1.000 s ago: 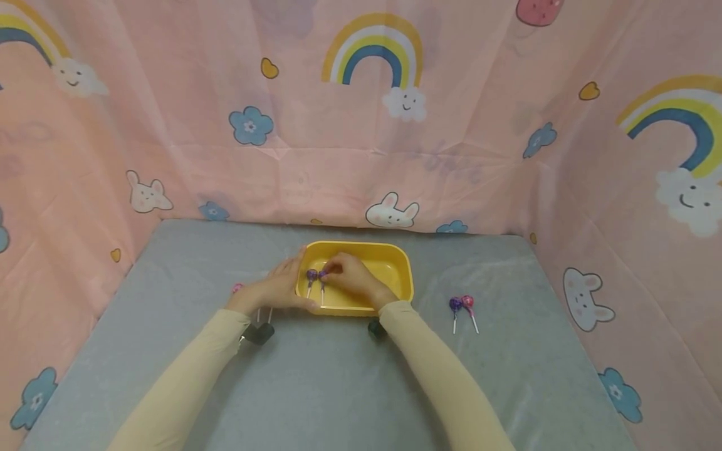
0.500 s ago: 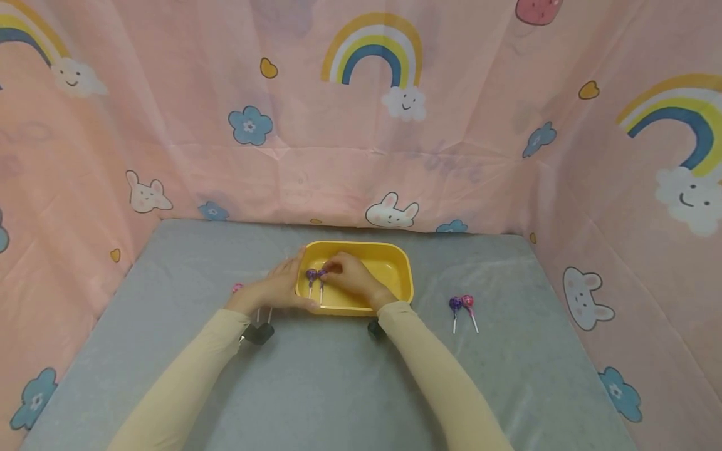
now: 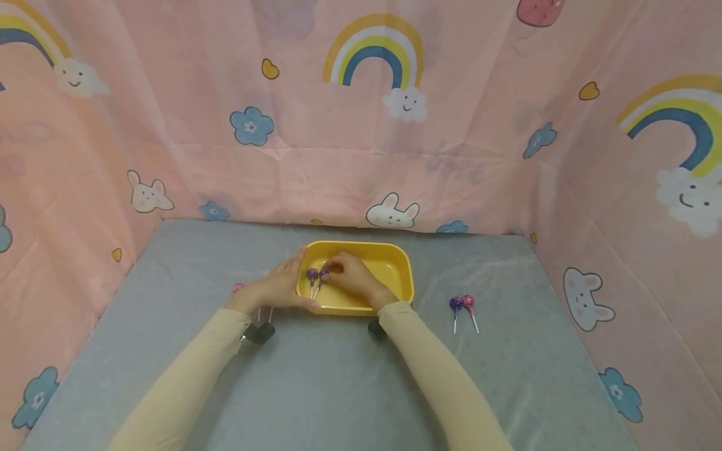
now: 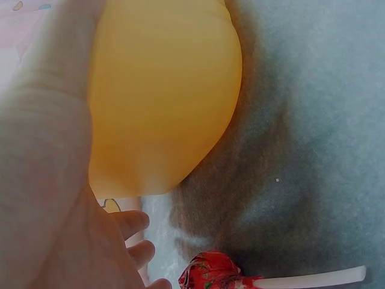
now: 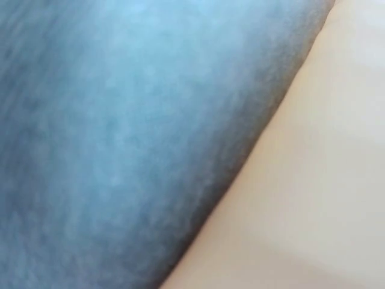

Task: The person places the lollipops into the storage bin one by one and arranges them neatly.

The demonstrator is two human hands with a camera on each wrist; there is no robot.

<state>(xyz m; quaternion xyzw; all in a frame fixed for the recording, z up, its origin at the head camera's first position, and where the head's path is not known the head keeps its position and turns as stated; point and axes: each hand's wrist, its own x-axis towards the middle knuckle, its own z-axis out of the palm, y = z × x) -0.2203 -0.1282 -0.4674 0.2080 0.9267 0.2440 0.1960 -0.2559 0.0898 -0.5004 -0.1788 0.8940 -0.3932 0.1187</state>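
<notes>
My left hand point(image 3: 279, 289) rests against the left end of a yellow plastic box point(image 3: 402, 250), thumb along the front side and fingers spread toward the back corner. Inside the box, my right hand point(image 3: 352, 275) pinches the head of a purple lollipop point(image 3: 319, 285), whose white stick slants down to the left. Just left of it lies another purple lollipop point(image 3: 312, 275). In the left wrist view, the box's outer wall point(image 4: 162, 96) fills the upper middle, and the left fingers point(image 4: 141, 253) show below it. The right wrist view has only sleeve and blurred grey cloth.
A purple lollipop point(image 3: 455, 304) and a pink lollipop point(image 3: 469, 302) lie side by side right of the box. Under my left wrist, a pinkish-red lollipop point(image 3: 238, 287) is partly hidden, with two white sticks showing. Patterned pink cloth point(image 3: 338, 169) walls the grey table point(image 3: 316, 388).
The pinched lollipop's stick has swung left, so its lower end now sits close to the other lollipop's stick. Both hands have stayed nearly in place.
</notes>
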